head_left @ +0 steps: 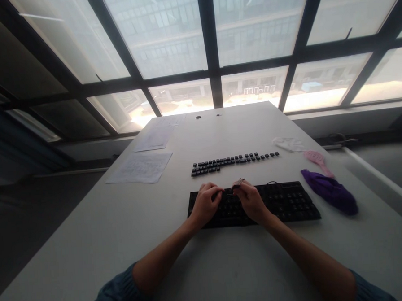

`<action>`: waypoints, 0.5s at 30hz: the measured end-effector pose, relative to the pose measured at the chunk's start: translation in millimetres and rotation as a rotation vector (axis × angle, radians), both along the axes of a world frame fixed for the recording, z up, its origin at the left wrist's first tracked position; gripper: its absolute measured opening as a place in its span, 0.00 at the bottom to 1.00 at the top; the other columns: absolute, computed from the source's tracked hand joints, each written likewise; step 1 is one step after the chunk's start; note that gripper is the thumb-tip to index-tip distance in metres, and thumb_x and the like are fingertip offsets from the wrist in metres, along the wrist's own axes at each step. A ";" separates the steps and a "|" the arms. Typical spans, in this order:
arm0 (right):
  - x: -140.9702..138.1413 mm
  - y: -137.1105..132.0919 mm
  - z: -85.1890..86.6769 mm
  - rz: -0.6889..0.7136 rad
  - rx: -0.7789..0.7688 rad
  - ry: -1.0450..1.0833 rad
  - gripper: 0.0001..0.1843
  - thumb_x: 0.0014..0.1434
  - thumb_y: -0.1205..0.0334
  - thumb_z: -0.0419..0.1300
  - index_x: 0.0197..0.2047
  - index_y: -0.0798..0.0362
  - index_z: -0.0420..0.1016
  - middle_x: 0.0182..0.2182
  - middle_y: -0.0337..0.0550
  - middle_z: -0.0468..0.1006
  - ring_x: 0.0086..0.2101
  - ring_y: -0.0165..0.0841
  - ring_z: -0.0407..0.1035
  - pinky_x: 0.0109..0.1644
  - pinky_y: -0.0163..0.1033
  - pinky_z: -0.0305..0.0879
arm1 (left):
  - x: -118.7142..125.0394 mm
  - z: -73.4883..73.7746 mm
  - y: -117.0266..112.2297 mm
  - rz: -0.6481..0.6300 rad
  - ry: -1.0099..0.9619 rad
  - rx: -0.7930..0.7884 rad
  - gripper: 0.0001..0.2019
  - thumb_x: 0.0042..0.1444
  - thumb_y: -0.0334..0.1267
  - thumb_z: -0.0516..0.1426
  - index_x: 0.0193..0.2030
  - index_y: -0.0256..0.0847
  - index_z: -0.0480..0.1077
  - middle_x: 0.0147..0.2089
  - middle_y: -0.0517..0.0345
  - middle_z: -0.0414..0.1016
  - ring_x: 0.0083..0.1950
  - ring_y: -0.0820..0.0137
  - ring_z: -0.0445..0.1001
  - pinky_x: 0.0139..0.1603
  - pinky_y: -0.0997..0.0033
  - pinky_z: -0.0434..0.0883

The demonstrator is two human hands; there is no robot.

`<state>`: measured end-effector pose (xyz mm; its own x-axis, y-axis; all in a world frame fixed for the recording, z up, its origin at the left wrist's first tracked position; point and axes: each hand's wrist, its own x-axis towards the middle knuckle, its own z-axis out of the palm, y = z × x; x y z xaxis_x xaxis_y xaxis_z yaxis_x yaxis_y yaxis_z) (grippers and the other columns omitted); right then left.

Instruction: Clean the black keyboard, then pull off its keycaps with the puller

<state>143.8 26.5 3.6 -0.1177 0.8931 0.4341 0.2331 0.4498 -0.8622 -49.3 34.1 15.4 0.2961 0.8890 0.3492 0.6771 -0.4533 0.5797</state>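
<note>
A black keyboard [287,202] lies on the white table [91,237] in front of me. My left hand [205,204] rests on its left half with the fingers curled; what they pinch is too small to make out. My right hand [251,201] is closed around a small thin tool [239,182] that sticks up over the top row of the keyboard. Behind the keyboard, several loose black keycaps [230,162] are laid out in rows on the table.
A purple cloth [329,191], a pink brush [316,159] and a white cloth [288,142] lie to the right. Sheets of paper [141,167] sit at the left. Two small holes [198,117] mark the far table edge, below large windows.
</note>
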 end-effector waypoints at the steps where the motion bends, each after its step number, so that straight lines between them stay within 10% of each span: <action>1: -0.3 -0.2 0.7 0.004 -0.003 -0.004 0.11 0.67 0.60 0.53 0.34 0.51 0.72 0.32 0.43 0.71 0.34 0.35 0.66 0.41 0.40 0.63 | -0.4 -0.9 0.7 -0.001 -0.005 -0.003 0.08 0.61 0.34 0.55 0.40 0.44 0.77 0.40 0.55 0.74 0.47 0.63 0.69 0.52 0.60 0.67; 15: -5.5 -2.7 -0.9 0.108 -0.019 -0.207 0.09 0.65 0.65 0.54 0.33 0.51 0.73 0.40 0.44 0.71 0.33 0.31 0.67 0.41 0.37 0.64 | -1.0 -6.3 0.2 -0.012 0.003 -0.010 0.08 0.62 0.35 0.55 0.40 0.44 0.77 0.41 0.55 0.75 0.46 0.63 0.70 0.51 0.60 0.68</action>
